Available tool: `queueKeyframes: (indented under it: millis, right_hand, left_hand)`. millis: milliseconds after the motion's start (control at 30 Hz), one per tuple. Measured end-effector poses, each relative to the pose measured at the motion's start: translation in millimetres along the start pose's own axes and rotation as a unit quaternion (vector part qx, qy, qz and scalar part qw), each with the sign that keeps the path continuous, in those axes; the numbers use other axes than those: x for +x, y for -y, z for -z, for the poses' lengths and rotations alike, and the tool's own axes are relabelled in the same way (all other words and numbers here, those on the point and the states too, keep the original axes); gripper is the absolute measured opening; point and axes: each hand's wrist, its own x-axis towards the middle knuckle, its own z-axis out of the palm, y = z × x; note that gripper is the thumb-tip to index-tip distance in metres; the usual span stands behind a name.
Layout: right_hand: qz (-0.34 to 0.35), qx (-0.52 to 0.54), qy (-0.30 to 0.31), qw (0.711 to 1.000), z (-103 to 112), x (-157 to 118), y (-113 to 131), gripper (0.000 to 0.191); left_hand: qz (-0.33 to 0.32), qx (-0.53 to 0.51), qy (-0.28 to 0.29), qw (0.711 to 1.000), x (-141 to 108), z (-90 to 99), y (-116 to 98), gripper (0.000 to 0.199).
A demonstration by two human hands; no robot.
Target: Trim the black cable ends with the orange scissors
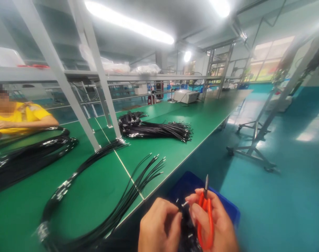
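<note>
My left hand is closed, its thumb and forefinger pinching what looks like the end of a thin black cable. Red-handled scissors lie in my right hand, with the dark blades pointing up and away. Between the two hands a small whitish cable tip shows at the right fingertips. Below them, black cables with pale ends hang over a blue bin, partly hidden by my hands. To the left, a curved bundle of black cables lies on the green table, silvery tips fanned out.
More black cable bundles lie farther along the table. Grey shelf posts rise from its surface. At the left sits a person in a yellow top beside coiled cables. A wheeled metal rack stands on the floor to the right.
</note>
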Motion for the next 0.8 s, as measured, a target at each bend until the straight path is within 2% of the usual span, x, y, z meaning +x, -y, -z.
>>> queueKeyframes:
  millis: [133, 200, 300, 367, 467, 667, 800]
  right_hand:
    - [0.001, 0.006, 0.011, 1.0, 7.2, 0.9, 2.9, 0.043]
    - [0.0, 0.003, 0.028, 1.0, 11.5, 1.1, 2.6, 0.042]
    - [0.008, 0.0, 0.076, 0.997, 16.0, 1.9, 3.0, 0.04]
    - [0.011, -0.012, 0.103, 0.995, 16.6, 1.9, 4.6, 0.039]
    - [-0.02, -0.056, 0.146, 0.987, 15.4, 0.5, 8.3, 0.036]
    - [-0.103, -0.047, 0.201, 0.973, 14.7, -3.2, 13.2, 0.046]
    - [-0.073, -0.049, 0.161, 0.983, 11.8, -2.2, 14.2, 0.042]
  left_hand:
    - [-0.037, 0.034, -0.014, 0.999, -2.3, -0.3, -3.6, 0.014]
    - [-0.029, 0.029, -0.011, 0.999, -2.2, 2.0, -4.9, 0.014]
    - [0.059, -0.06, 0.056, 0.995, 1.0, 8.8, -4.2, 0.014]
    - [0.147, -0.155, 0.105, 0.971, 4.3, 13.1, -2.5, 0.015]
    - [0.236, -0.257, 0.11, 0.931, 8.7, 15.8, -1.0, 0.02]
    - [0.282, -0.337, 0.102, 0.892, 12.4, 17.1, -2.1, 0.03]
    - [0.268, -0.314, 0.099, 0.905, 12.9, 19.9, -0.9, 0.023]
